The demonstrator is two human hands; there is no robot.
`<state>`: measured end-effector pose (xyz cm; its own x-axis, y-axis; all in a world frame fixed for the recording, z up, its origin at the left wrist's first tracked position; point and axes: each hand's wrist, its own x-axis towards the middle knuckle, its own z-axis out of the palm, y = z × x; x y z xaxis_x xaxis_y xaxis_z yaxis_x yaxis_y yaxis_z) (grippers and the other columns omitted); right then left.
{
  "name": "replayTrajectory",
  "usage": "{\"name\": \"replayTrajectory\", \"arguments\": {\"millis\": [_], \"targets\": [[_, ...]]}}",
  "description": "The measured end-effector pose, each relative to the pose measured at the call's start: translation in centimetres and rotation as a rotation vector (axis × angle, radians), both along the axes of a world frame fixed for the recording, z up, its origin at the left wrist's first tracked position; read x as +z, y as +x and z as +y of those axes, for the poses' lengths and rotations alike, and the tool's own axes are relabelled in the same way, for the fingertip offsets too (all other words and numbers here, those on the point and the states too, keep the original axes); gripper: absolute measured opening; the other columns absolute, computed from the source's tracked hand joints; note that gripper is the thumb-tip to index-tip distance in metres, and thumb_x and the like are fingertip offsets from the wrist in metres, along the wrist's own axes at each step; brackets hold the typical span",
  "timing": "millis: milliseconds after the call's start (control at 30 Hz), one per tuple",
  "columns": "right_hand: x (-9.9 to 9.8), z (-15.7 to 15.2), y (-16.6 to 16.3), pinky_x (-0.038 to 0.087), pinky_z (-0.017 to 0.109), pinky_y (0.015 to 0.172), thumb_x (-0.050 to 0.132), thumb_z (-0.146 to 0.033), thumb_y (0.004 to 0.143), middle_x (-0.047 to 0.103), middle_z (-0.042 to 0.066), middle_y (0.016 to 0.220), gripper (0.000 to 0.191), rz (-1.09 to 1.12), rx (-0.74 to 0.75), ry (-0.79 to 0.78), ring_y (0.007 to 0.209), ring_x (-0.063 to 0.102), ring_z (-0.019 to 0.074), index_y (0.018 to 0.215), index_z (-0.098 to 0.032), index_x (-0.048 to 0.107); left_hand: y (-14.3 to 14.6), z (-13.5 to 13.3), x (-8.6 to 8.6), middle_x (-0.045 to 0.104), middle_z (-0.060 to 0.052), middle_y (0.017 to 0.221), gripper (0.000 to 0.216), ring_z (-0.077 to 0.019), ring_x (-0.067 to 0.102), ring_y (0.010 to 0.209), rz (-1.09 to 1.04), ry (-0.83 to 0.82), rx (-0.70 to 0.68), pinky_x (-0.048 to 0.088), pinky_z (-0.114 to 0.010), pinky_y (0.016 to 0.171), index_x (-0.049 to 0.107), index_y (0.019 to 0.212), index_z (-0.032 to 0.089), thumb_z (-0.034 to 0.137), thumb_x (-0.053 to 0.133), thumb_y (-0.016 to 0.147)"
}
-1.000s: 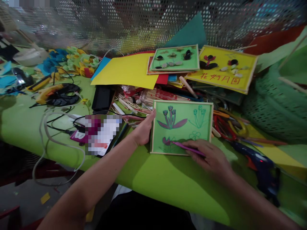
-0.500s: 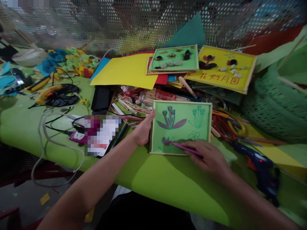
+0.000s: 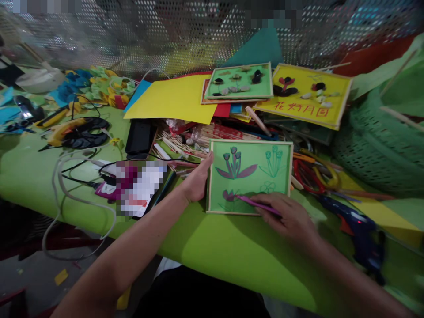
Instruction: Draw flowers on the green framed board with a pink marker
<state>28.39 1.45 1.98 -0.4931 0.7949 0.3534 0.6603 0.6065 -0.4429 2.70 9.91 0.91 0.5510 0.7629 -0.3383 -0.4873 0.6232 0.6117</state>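
A green picture board (image 3: pixel 245 187) with a thin wooden frame is tilted up in front of me. Flowers are drawn on it; the upper left one is coloured purple, and the lower left one has a purple bloom. My left hand (image 3: pixel 198 179) grips the board's left edge, its fingers partly hidden behind. In my right hand (image 3: pixel 288 214) is a purple pen (image 3: pixel 260 204), its tip on the lower left flower. My right hand covers part of the board's lower right.
A glue gun (image 3: pixel 357 225) and scissors (image 3: pixel 308 172) lie on the right, before a green basket (image 3: pixel 377 137). Two more framed pictures, one green (image 3: pixel 245 90) and one yellow (image 3: pixel 291 106), lie behind. Wooden sticks (image 3: pixel 182 150), a phone (image 3: pixel 139 139) and a white cable (image 3: pixel 59 194) are leftward.
Both hands and the board stay nearly in place. The pen tip stays by the lower left flower, with a very slight shift. The whole view moves a little.
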Motion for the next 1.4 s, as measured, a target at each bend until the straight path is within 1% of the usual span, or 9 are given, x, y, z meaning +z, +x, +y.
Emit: {"name": "replayTrajectory", "arguments": {"millis": [133,267,433,600,700,867,1033,1267,1400], "targets": [[0.07,0.00,-0.16,0.051,0.030,0.063,0.055,-0.022,0.102,0.075,0.004,0.091,0.018,-0.010,0.027,0.023,0.075,0.069,0.0196,0.116,-0.023,0.067,-0.05,0.02,-0.39,0.072,-0.012,0.132,0.062,-0.0341,0.062,0.133,-0.053,0.047,-0.008,0.028,-0.058,0.126,0.067,0.138,0.021,0.065,0.054,0.097],[0.10,0.02,-0.28,0.052,0.030,0.063,0.054,-0.020,0.102,0.075,0.004,0.092,0.018,-0.007,0.015,0.024,0.076,0.070,0.0194,0.116,-0.022,0.066,-0.23,0.02,-0.60,0.071,-0.014,0.134,0.061,-0.0341,0.059,0.136,-0.080,0.072,-0.014,0.029,-0.057,0.126,0.066,0.139,0.020,0.063,0.056,0.097],[0.23,-0.03,-0.41,0.052,0.030,0.064,0.054,-0.020,0.102,0.075,0.005,0.092,0.019,0.015,-0.001,0.013,0.075,0.070,0.0191,0.118,-0.022,0.066,-0.40,0.02,-0.34,0.073,-0.014,0.131,0.062,-0.0352,0.061,0.134,-0.051,0.050,-0.030,0.033,-0.057,0.124,0.068,0.136,0.019,0.064,0.056,0.096],[0.28,-0.09,-0.55,0.053,0.030,0.064,0.055,-0.020,0.102,0.076,0.005,0.093,0.018,0.005,0.005,0.019,0.076,0.070,0.0195,0.116,-0.023,0.066,-0.26,-0.03,-0.07,0.072,-0.013,0.134,0.061,-0.0339,0.061,0.134,-0.017,0.035,-0.021,0.032,-0.057,0.124,0.066,0.140,0.020,0.063,0.052,0.099],[0.25,-0.07,-0.54,0.053,0.030,0.065,0.056,-0.021,0.102,0.076,0.005,0.093,0.017,0.004,0.002,0.028,0.076,0.070,0.0195,0.115,-0.022,0.067,-0.19,-0.02,-0.09,0.072,-0.013,0.133,0.060,-0.0341,0.061,0.134,-0.033,0.052,-0.010,0.032,-0.057,0.124,0.068,0.137,0.021,0.064,0.054,0.097],[0.22,-0.04,-0.47,0.053,0.029,0.064,0.056,-0.020,0.102,0.076,0.004,0.091,0.020,0.022,-0.027,0.036,0.075,0.070,0.0185,0.117,-0.022,0.068,-0.36,0.01,-0.09,0.072,-0.013,0.134,0.060,-0.0341,0.063,0.132,-0.045,0.040,-0.042,0.035,-0.058,0.123,0.069,0.135,0.020,0.065,0.053,0.097],[0.13,-0.01,-0.35,0.054,0.029,0.065,0.056,-0.022,0.101,0.077,0.005,0.094,0.020,0.033,-0.048,0.036,0.076,0.072,0.0191,0.116,-0.022,0.069,-0.32,-0.06,0.12,0.073,-0.011,0.132,0.059,-0.0324,0.066,0.128,-0.004,0.011,-0.007,0.038,-0.055,0.121,0.070,0.133,0.021,0.064,0.052,0.098],[0.19,-0.01,-0.20,0.056,0.028,0.065,0.056,-0.023,0.102,0.078,0.005,0.095,0.020,0.030,-0.084,0.046,0.077,0.072,0.0188,0.117,-0.023,0.069,-0.15,-0.17,0.34,0.071,-0.014,0.134,0.060,-0.0356,0.060,0.136,-0.033,0.062,-0.011,0.032,-0.059,0.124,0.070,0.133,0.020,0.064,0.055,0.096],[0.26,0.01,-0.20,0.057,0.029,0.066,0.056,-0.024,0.102,0.078,0.005,0.097,0.019,0.042,-0.097,0.031,0.079,0.074,0.0193,0.116,-0.024,0.069,-0.16,-0.16,0.36,0.070,-0.013,0.135,0.059,-0.0365,0.058,0.137,-0.014,0.037,-0.010,0.033,-0.060,0.123,0.073,0.130,0.021,0.066,0.056,0.095]]}}
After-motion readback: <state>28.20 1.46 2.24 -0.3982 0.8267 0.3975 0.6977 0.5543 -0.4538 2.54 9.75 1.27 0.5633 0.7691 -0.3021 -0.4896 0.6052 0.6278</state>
